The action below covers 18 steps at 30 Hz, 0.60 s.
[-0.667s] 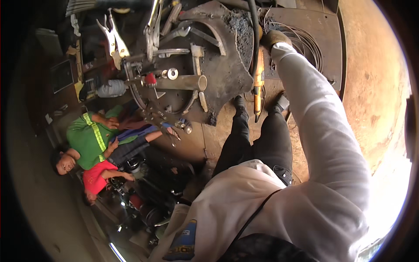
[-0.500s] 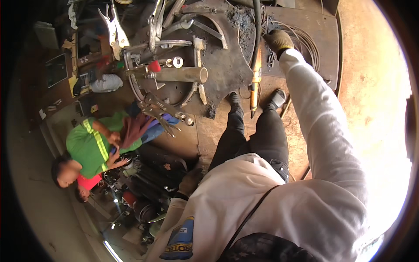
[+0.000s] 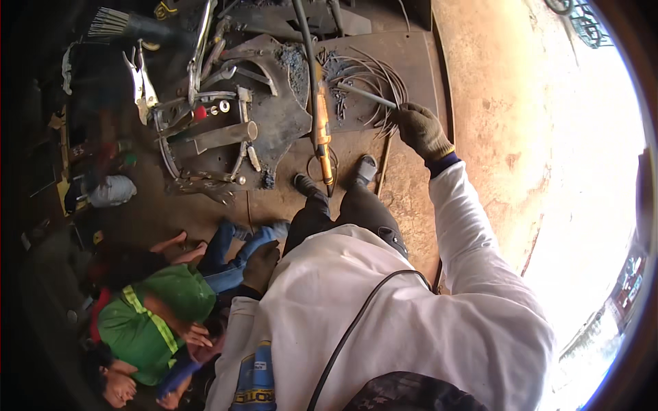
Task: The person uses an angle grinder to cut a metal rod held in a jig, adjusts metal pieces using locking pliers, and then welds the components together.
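My right hand (image 3: 421, 130), in a brown knit glove, is closed round one end of a slim grey metal rod (image 3: 369, 94). The rod points left over a coil of wire (image 3: 394, 82) on the metal table (image 3: 418, 58). My left hand (image 3: 260, 266), in a dark glove, hangs low beside my hip; its fingers are too dark to make out. Left of the rod, a long yellow power tool (image 3: 323, 127) lies across the table edge. Further left, a curved metal frame (image 3: 164, 151) surrounds a short pipe (image 3: 226, 135) on a dark plate.
Locking pliers (image 3: 140, 85) and a wire brush (image 3: 113, 26) are at the far left. A thick black hose (image 3: 306, 41) runs down toward the power tool. A person in a green shirt (image 3: 157, 315) sits low at my left. Brown floor (image 3: 493, 137) stretches right of the table.
My right hand has drawn back from the tabletop near the coil and now holds the grey rod raised. The view has shifted, and the person in green has changed posture.
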### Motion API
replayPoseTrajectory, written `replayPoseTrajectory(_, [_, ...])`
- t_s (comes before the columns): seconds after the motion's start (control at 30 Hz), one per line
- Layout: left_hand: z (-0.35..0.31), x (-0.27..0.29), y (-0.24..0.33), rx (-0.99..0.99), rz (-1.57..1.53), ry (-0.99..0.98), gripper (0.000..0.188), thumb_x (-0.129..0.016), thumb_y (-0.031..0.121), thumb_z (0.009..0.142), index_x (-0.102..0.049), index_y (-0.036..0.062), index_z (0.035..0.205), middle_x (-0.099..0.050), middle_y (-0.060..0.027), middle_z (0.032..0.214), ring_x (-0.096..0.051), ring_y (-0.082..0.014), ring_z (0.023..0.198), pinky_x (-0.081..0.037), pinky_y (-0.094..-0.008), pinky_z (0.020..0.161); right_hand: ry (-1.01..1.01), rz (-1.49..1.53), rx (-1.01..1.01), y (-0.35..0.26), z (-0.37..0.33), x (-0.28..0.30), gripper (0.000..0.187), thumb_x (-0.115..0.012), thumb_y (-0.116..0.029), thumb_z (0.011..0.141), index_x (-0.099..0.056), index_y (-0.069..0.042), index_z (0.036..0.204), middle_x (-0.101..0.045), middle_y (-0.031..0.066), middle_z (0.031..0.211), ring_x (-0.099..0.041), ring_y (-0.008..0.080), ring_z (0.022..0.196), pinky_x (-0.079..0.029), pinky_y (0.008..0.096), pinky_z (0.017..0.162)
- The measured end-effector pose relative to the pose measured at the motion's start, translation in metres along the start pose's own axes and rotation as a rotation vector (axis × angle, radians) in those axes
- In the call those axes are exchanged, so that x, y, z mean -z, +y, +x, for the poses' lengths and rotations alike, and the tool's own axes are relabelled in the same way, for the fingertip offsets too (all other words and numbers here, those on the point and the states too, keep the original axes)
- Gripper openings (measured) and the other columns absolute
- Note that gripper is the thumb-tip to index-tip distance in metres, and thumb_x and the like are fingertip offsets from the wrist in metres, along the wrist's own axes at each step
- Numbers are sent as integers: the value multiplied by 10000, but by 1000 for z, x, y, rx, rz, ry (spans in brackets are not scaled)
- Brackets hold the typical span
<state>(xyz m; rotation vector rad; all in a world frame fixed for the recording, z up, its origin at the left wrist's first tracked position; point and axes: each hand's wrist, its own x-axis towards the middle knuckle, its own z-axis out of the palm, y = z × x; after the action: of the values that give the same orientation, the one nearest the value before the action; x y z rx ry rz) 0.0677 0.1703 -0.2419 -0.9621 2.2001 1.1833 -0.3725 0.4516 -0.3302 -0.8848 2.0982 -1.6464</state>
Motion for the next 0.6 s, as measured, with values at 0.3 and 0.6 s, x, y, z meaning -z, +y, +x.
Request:
replayPoseTrajectory(0.3, [25,68,132,-264,31,45,270,-633,178,982,-686,1,1178,-717,-134,1046,-658,-141,869,-531,-297,757,-338,258,-529,-156,0,44,140,-679,-182,894,-672,-45,867,-576,-11,649,-536,67,555,-422,238,502])
replayPoseTrajectory(0.6, [1,97,214,-911,249,465,227,-707,209,903,-721,95,1098,-727,-91,1034,-708,-307,878,-578,-377,767,-691,-203,499,-194,-3,12,161,-773,-151,778,-697,-57,885,-689,111,890,-667,302,804,-554,395,726])
